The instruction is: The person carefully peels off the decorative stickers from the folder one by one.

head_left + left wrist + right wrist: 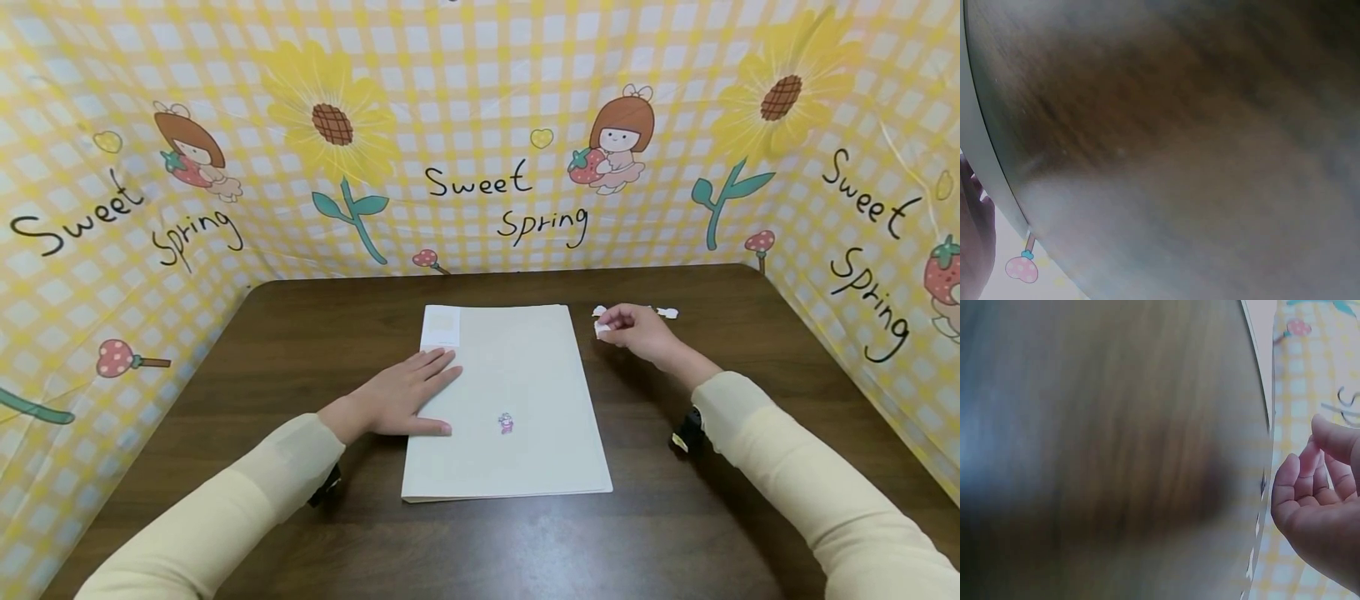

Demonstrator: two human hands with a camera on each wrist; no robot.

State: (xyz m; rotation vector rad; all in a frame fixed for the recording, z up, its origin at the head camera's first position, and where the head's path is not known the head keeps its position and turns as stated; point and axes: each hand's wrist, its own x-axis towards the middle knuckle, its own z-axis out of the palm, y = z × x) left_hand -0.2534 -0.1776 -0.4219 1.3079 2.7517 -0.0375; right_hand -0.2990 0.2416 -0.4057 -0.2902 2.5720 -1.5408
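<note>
A large off-white folder or stack of sheets (pixel 525 358) lies on the table, with a small purple-pink cartoon figure (pixel 506 423) low on its surface. My left hand (pixel 408 392) rests flat with spread fingers on its left edge, just below a white label (pixel 441 325) at the top left corner. To the right of the folder, my right hand (pixel 637 333) pinches a small white paper piece (pixel 602 330) between thumb and fingers. In the right wrist view its fingers (pixel 1285 481) are curled towards the thumb; the paper cannot be made out there.
More small white scraps (pixel 667 313) lie beside and behind the right hand. The dark wooden table (pixel 510 550) is bordered at the back and sides by yellow checked cloth (pixel 480 83). A black wrist device (pixel 688 432) sits at the right cuff.
</note>
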